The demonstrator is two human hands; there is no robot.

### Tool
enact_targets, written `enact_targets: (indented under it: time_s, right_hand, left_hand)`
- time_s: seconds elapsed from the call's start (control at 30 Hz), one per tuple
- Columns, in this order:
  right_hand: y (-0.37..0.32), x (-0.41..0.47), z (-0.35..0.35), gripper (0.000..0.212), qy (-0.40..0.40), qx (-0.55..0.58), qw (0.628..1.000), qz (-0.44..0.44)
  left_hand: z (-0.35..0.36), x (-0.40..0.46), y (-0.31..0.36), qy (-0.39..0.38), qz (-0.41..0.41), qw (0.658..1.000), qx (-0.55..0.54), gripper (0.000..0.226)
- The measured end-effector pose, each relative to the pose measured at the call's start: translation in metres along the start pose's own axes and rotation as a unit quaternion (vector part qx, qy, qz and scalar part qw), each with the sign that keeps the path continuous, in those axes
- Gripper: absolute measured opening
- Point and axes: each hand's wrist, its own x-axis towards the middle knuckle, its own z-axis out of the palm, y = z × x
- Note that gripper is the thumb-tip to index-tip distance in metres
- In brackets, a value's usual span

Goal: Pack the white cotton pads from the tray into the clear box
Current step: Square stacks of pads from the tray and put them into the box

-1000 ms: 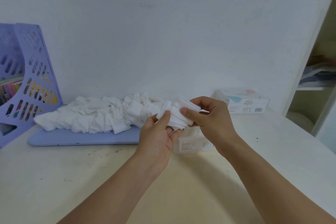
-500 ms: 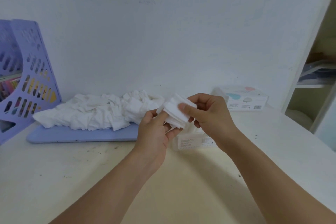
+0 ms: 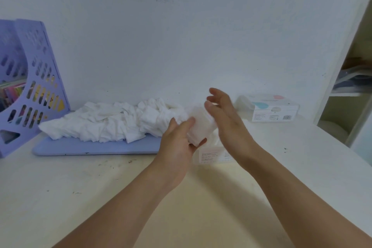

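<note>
Right hand (image 3: 223, 119) opened off tilted pad stack (image 3: 200, 125); left hand (image 3: 179, 143) holds.

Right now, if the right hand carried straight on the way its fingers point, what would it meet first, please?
The right hand points up and away toward the wall; nothing appears between them, though depth is unclear. The stack of pads lies beside its palm.
</note>
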Motion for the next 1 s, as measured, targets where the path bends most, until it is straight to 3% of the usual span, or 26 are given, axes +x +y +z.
enact_targets:
  time_s: [0.13, 0.3, 0.47, 0.53, 0.67, 0.77, 0.83, 0.9, 1.0]
  right_hand:
    - [0.005, -0.010, 0.015, 0.065, -0.139, -0.011, 0.990, 0.025]
    - [-0.002, -0.004, -0.001, 0.078, -0.089, 0.008, 0.996, 0.005]
    - [0.009, -0.004, 0.006, 0.082, -0.130, 0.013, 0.991, 0.004]
    - [0.006, -0.001, 0.000, 0.074, -0.121, 0.020, 0.992, -0.008]
    - [0.002, 0.006, -0.016, 0.037, -0.087, -0.001, 0.995, -0.044]
    - [0.007, 0.007, -0.018, 0.027, -0.066, -0.056, 0.995, -0.047]
    - [0.008, 0.011, -0.022, 0.030, -0.013, -0.077, 0.996, -0.041]
    - [0.006, 0.014, -0.031, 0.029, 0.084, -0.033, 0.996, 0.002]
    - [0.009, 0.020, -0.049, 0.032, 0.174, 0.064, 0.980, 0.072]
  left_hand:
    - [0.001, -0.002, -0.002, -0.055, -0.016, 0.997, 0.046, 0.039]
    - [-0.006, 0.006, 0.004, -0.058, 0.016, 0.992, 0.109, 0.042]
    - [0.000, -0.005, 0.008, -0.108, -0.018, 0.991, 0.073, 0.046]
    - [-0.002, -0.003, 0.013, -0.130, -0.027, 0.991, 0.022, 0.047]
    - [-0.006, 0.001, 0.020, -0.144, -0.022, 0.988, -0.039, 0.059]
    - [-0.007, 0.006, 0.016, -0.077, -0.010, 0.997, -0.023, 0.042]
    - [-0.010, 0.010, 0.012, 0.001, 0.033, 0.996, 0.080, 0.027]
    - [-0.019, 0.015, 0.007, 0.071, 0.126, 0.955, 0.258, 0.023]
    - [-0.035, 0.017, -0.004, 0.080, 0.218, 0.838, 0.493, 0.036]
